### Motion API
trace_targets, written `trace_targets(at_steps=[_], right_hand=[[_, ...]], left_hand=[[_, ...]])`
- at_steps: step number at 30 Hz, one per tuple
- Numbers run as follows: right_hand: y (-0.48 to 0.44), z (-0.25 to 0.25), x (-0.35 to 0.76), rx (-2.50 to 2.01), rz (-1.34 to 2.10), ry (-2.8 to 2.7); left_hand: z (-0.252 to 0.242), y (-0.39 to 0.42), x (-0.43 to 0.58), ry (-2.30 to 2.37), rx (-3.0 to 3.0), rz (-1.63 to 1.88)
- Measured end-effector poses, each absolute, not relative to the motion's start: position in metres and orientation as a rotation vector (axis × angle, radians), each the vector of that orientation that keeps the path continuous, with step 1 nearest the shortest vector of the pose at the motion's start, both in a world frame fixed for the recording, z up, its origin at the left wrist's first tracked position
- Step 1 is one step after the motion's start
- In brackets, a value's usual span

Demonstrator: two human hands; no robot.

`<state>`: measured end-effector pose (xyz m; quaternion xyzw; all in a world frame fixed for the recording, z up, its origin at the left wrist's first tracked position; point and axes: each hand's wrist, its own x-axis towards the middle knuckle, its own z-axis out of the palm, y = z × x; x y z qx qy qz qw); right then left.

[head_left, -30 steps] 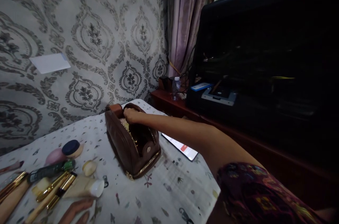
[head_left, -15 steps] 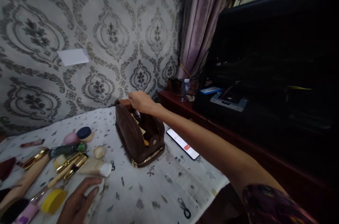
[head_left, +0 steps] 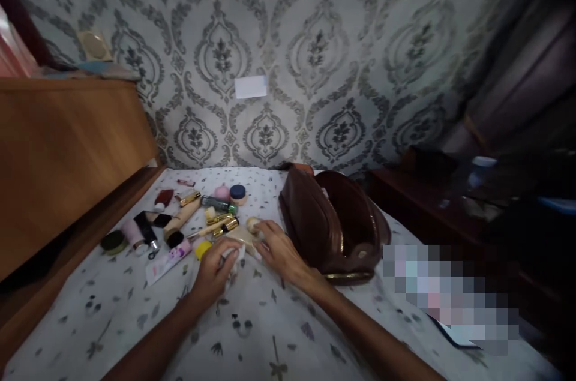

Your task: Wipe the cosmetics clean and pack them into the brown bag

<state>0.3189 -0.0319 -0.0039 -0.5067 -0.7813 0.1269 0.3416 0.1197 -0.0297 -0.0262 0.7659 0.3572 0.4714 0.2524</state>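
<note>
Both my hands meet on a cream tube [head_left: 242, 240] lying on the patterned white cloth [head_left: 252, 333]. My left hand [head_left: 215, 270] curls its fingers round the tube's white cap end. My right hand [head_left: 279, 251] lies over the tube's other end with bent fingers, gripping it, its fingertips close to a small round beige jar [head_left: 252, 224]. Just right of my right hand stands an open brown leather pouch [head_left: 333, 222]. Several cosmetics are scattered to the left: gold lipsticks [head_left: 222, 225], a green tube [head_left: 218, 203], a pink jar [head_left: 221, 192], a yellow lid [head_left: 203, 249].
A wooden cabinet [head_left: 67, 147] runs along the left side of the cloth. A dark sideboard with a small bottle [head_left: 480, 168] stands at the right. A blurred patch [head_left: 445, 297] covers something on the cloth's right edge. Patterned wallpaper [head_left: 315, 51] is behind.
My right hand left the pouch's opening and came down left onto the cream tube. My left hand moved from the cloth onto the tube's cap. The view swung left.
</note>
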Motion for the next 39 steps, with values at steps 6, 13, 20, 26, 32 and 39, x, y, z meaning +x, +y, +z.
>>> trace_targets(at_steps=[6,13,20,26,32,39], right_hand=[[-0.024,-0.054,0.299,-1.357,0.292,-2.009],[-0.028,-0.067,0.296,-1.161,0.38,-1.962],[-0.032,-0.055,0.298,-1.159,0.411,-1.938],[-0.033,-0.056,0.299,-1.133,0.43,-2.023],[-0.033,-0.061,0.299,-1.15,0.441,-1.983],[-0.031,-0.067,0.299,-1.184,0.342,-1.953]], left_hand=[[-0.024,-0.021,0.11,0.966,2.131,1.338],[-0.021,-0.019,0.106,0.968,2.187,1.338],[-0.013,-0.006,0.092,1.274,2.2,1.329],[0.021,0.073,0.046,1.722,2.184,1.017],[0.044,0.166,0.005,2.028,2.111,0.35],[0.036,0.213,-0.014,2.023,2.062,-0.146]])
